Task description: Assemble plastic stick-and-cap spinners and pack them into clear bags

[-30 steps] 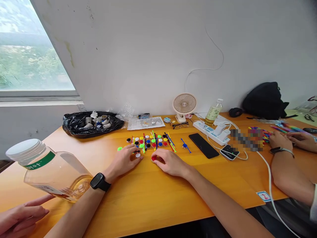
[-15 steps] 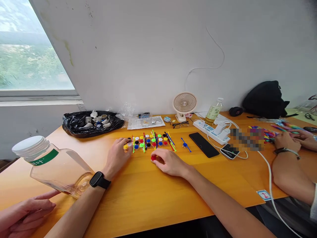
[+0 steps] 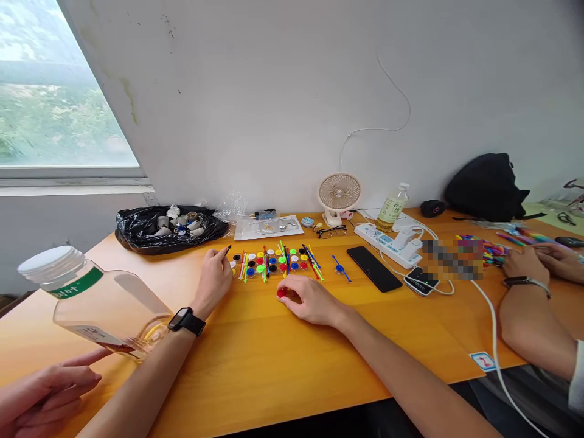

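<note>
My left hand (image 3: 212,280), wearing a black watch, is closed on a thin black plastic arrow (image 3: 229,249) whose tip sticks up past the fingers. Just right of it, coloured round discs (image 3: 260,269) lie in rows with plastic arrows (image 3: 314,261) in several colours among them. My right hand (image 3: 310,298) rests on the table in front of these rows. Its thumb and fingers pinch a small red disc (image 3: 281,293). Farther right, a blue arrow (image 3: 341,269) lies on its own, apparently over a disc.
A large tilted bottle (image 3: 114,298) stands by my left forearm, with another person's hand (image 3: 59,386) beside it. Behind are a black bag of parts (image 3: 137,231) and a fan (image 3: 339,192). To the right are a phone (image 3: 374,269), a power strip (image 3: 387,245) and a co-worker's hands (image 3: 529,263).
My left hand has drawn back to the left from the discs, and a black arrow now shows plainly in its fingers. My right hand stays nearly still with the red disc.
</note>
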The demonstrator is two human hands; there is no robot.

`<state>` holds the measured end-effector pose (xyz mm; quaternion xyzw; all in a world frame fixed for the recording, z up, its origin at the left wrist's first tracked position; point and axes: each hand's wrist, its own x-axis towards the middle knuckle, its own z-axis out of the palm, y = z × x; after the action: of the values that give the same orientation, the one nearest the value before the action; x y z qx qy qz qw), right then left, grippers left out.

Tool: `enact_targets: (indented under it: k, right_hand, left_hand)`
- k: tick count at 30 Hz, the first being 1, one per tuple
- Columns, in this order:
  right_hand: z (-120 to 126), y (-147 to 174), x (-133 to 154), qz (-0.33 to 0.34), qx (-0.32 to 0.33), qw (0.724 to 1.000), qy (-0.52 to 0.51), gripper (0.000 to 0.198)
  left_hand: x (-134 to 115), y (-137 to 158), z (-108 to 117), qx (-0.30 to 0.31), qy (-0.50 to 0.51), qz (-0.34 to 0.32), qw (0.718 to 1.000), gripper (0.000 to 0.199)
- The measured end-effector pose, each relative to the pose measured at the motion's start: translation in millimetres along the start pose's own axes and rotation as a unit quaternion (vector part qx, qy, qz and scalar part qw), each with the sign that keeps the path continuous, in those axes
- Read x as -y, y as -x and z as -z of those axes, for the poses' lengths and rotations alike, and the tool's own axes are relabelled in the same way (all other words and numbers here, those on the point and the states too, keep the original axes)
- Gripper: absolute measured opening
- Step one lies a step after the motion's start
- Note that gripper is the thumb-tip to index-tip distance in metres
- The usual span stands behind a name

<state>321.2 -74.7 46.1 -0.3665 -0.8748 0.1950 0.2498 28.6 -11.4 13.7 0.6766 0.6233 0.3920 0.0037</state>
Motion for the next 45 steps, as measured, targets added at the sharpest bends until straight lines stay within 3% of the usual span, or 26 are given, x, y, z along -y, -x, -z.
enact_targets:
  k: [5, 13, 23, 30, 34, 36, 39, 42, 45]
  right_hand:
    - [0.1, -0.1, -0.1, -0.004, -0.001, 1.0, -0.001, 0.007]
    - [-0.1, 0.4, -0.9, -0.001, 0.003, 1.0, 0.006, 0.007]
    - [1.0, 0.9, -1.3, -0.009, 0.001, 1.0, 0.007, 0.006]
    - [0.7, 1.7, -2.0, -0.005, 0.003, 1.0, 0.016, 0.009]
    - [-0.7, 2.5, -1.2, -0.017, -0.006, 1.0, -0.001, 0.021]
    - [-0.9, 1.5, -1.6, -0.049, -0.038, 0.998, -0.031, 0.027]
    - [-0.8, -2.4, -4.0, -0.097, -0.08, 0.978, -0.165, 0.035]
    - [-1.5, -6.8, -6.7, -0.119, -0.05, 0.931, -0.341, 0.039]
    - [-3.9, -9.7, -5.9, -0.14, -0.035, 0.891, -0.431, 0.041]
  left_hand:
    - [3.4, -7.7, 1.2, 0.032, -0.019, 0.026, 0.999, 0.049]
    - [-10.1, -8.5, -0.4, 0.042, -0.114, -0.052, 0.991, 0.028]
    - [-19.2, -17.0, -10.3, 0.058, -0.176, -0.046, 0.982, 0.027]
    - [-20.2, -16.9, 2.8, 0.053, -0.129, -0.054, 0.989, 0.026]
    - [-40.1, 0.0, 18.6, 0.094, 0.013, -0.092, 0.991, 0.023]
    - [-55.9, 17.3, 24.9, 0.158, 0.104, -0.106, 0.976, 0.021]
    - [-78.5, 44.9, 29.4, 0.225, 0.127, -0.171, 0.951, 0.023]
    - [-93.2, 62.0, 29.4, 0.236, 0.129, -0.22, 0.938, 0.025]
    - [-102.8, 68.8, 29.3, 0.217, 0.116, -0.246, 0.938, 0.027]
